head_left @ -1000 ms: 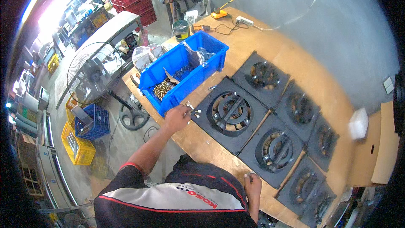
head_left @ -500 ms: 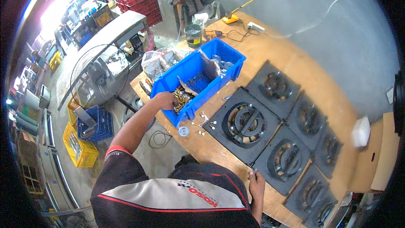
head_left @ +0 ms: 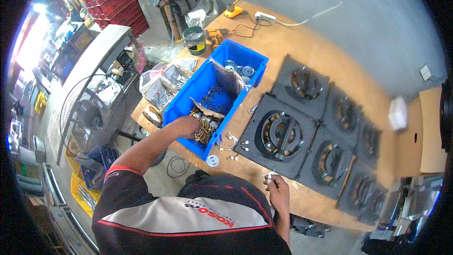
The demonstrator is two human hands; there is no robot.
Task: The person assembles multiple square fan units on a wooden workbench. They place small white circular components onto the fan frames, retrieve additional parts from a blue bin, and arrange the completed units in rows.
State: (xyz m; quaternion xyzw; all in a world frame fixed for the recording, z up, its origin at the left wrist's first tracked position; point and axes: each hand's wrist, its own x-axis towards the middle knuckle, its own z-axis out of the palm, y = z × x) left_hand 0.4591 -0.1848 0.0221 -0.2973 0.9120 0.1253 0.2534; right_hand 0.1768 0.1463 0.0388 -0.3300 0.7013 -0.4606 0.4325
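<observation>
My left hand [head_left: 188, 126] reaches into the near compartment of the blue divided bin [head_left: 216, 144], among loose brass fittings [head_left: 205, 131]; its fingertips are hidden there. Beyond a cardboard divider [head_left: 207, 108] lie small dark screws [head_left: 217, 98], and the far compartment holds grey discs [head_left: 246, 71]. By the table's near edge, my right hand [head_left: 278, 192] pinches a small pale piece [head_left: 270, 176], too small to name. Several small white-tipped fittings [head_left: 232, 158] lie beside a round grey plate [head_left: 213, 161]. The nearest black burner panel [head_left: 252, 153] lies right of them.
More black burner panels [head_left: 309, 101] cover the right of the wooden table [head_left: 283, 28]. Bagged hardware [head_left: 163, 95], a dark tub [head_left: 194, 46] and a drill [head_left: 216, 35] stand around the bin. At the left is a fan [head_left: 89, 113]; a cardboard box [head_left: 429, 132] stands right.
My right hand has lifted a little from the table's edge, bringing the pale piece into view. My left hand stays in the bin, farther over the brass fittings. The view has shifted.
</observation>
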